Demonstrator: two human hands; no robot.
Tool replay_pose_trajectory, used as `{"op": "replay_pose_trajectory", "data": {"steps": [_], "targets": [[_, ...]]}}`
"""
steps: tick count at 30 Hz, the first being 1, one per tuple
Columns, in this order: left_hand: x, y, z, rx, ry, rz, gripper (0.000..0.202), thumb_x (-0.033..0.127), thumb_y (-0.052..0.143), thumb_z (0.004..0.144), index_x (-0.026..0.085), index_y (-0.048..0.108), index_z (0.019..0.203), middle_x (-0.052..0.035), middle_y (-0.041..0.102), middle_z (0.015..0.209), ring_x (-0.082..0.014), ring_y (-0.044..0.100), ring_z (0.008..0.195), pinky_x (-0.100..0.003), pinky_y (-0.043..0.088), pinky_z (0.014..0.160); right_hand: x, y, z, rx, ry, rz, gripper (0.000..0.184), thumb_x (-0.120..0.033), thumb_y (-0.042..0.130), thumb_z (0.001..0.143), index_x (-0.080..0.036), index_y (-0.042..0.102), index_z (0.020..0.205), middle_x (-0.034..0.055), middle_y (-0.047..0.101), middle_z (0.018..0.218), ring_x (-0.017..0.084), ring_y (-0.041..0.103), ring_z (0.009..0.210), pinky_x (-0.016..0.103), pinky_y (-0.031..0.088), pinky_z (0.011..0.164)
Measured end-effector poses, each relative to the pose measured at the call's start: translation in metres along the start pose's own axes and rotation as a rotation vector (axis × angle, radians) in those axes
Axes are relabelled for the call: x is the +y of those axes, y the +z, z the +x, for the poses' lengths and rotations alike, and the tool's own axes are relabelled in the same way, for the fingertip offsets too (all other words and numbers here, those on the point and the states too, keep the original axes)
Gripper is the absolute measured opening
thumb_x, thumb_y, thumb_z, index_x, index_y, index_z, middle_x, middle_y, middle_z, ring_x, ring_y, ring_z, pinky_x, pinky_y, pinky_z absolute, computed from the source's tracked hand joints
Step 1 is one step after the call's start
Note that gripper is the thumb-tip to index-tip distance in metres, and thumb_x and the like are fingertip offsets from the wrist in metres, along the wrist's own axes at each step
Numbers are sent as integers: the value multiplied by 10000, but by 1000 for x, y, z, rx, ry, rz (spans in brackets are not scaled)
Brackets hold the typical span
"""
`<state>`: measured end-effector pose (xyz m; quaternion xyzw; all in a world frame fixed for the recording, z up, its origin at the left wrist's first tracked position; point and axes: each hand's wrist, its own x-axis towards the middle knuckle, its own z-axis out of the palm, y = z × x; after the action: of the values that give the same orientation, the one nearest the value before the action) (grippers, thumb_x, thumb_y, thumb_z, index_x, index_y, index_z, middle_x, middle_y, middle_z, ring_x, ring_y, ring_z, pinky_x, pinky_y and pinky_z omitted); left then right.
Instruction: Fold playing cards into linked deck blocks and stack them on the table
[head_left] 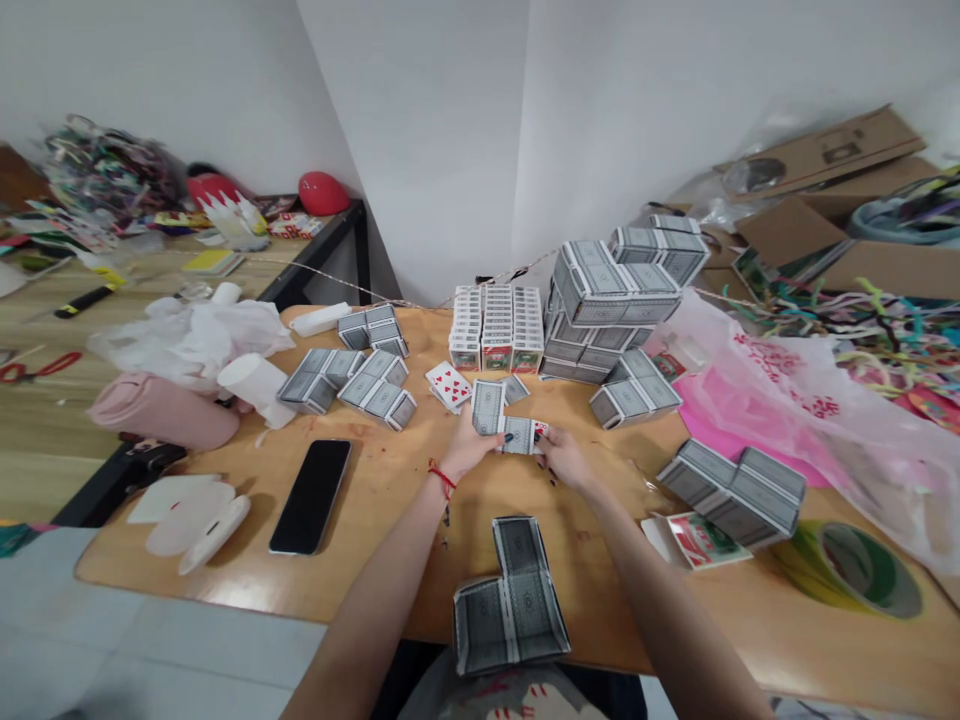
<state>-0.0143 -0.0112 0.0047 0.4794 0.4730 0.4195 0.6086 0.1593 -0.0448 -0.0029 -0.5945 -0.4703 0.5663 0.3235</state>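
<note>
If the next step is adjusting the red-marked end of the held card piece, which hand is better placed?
Probably the right hand: its fingers grip that end of the card piece, while the left hand holds the opposite side.

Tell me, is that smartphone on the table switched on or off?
Its screen looks off: the smartphone lies face up, its display plain black with nothing lit. Whether it is powered down, I cannot tell.

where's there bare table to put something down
Bare wood shows between the phone and the left forearm, and at front right, bordered by the right forearm and yellow tape. Another patch lies between the forearms, beyond the L-shaped card block. Crowded: the back, with card boxes and stacked card blocks, and the left edge, with the pink roll.
</note>
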Motion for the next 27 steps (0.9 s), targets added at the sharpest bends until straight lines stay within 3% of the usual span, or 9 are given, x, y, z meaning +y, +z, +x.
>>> {"op": "replay_pose_trajectory", "data": {"steps": [3,8,14,21,27], "targets": [[0,-1,0,-4,-10,0,613,189,731,529,179,393,1041,-28,555,874,-102,551,608,-226,497,462,4,-3,-3,-22,-57,124,269,-449,479,720,-183,438,729,-62,496,474,54,371,290,175,318,294],[5,-3,0,28,-35,-26,617,167,740,510,173,423,1040,-28,570,876,-125,565,658,-238,506,499,8,-4,-9,82,-169,290,305,-459,554,683,-182,450,759,-46,538,556,53,409,354,223,463,399],[1,-4,2,54,36,82,664,135,738,503,171,439,1094,-40,560,951,-153,553,834,-264,508,675,7,4,-6,133,-130,93,214,-390,474,721,-184,449,673,-71,425,444,66,387,282,179,340,266],[-6,-5,3,47,13,80,675,150,728,519,182,402,1109,-29,538,891,-122,539,717,-194,477,494,6,5,-3,156,-48,-11,147,-303,428,718,-185,481,648,-74,394,377,70,341,246,180,282,250],[1,1,1,52,3,34,667,126,722,501,189,404,1084,-23,535,920,-101,538,689,-205,488,528,2,6,-1,151,9,-45,147,-284,440,700,-179,499,616,-65,414,368,60,329,239,171,259,252]]}}
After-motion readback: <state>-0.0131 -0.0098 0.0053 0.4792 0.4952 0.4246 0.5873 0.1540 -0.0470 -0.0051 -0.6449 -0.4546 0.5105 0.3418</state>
